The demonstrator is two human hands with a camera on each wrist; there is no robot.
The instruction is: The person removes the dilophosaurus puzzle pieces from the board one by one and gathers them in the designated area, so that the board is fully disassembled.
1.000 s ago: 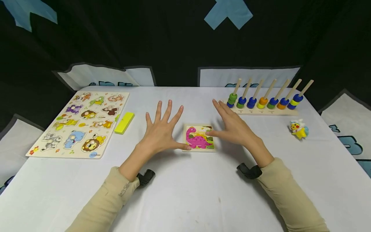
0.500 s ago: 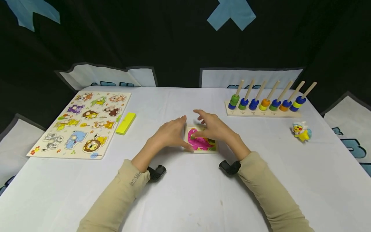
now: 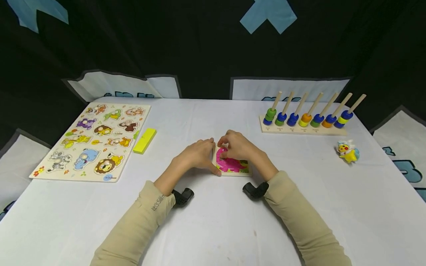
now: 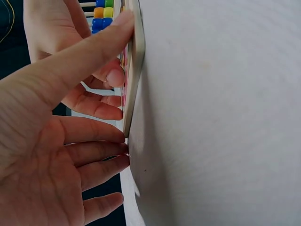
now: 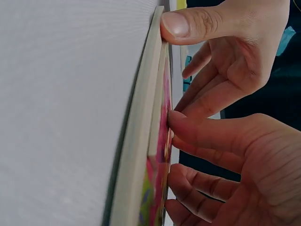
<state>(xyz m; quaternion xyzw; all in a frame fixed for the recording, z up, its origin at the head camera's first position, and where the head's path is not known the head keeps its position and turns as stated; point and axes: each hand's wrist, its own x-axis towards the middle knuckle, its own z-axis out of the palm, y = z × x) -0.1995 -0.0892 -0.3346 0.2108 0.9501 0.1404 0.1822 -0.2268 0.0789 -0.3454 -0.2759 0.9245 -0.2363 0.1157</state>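
Note:
A small wooden jigsaw puzzle point(image 3: 233, 166) with a pink dinosaur lies on the table between both hands. My left hand point(image 3: 197, 156) holds its frame at the left side, thumb on the near corner and fingers along the edge. Over the upper left of the picture, my right hand point(image 3: 242, 148) has its fingers curled down, with thumb and fingertips on a puzzle piece. In the right wrist view that piece point(image 5: 159, 108) stands a little above the frame's pale rim point(image 5: 134, 127). The right hand hides part of the picture in the head view.
Left of the hands lie a yellow block point(image 3: 144, 140) and a large animal peg puzzle point(image 3: 114, 175). At the back right stands a wooden bead counter point(image 3: 299, 129) with upright pegs. A small yellow toy figure point(image 3: 347, 151) is in front of it.
Both hands came inward and down from spread above the puzzle. The left now holds its edge, and the right fingers have curled onto a puzzle piece.

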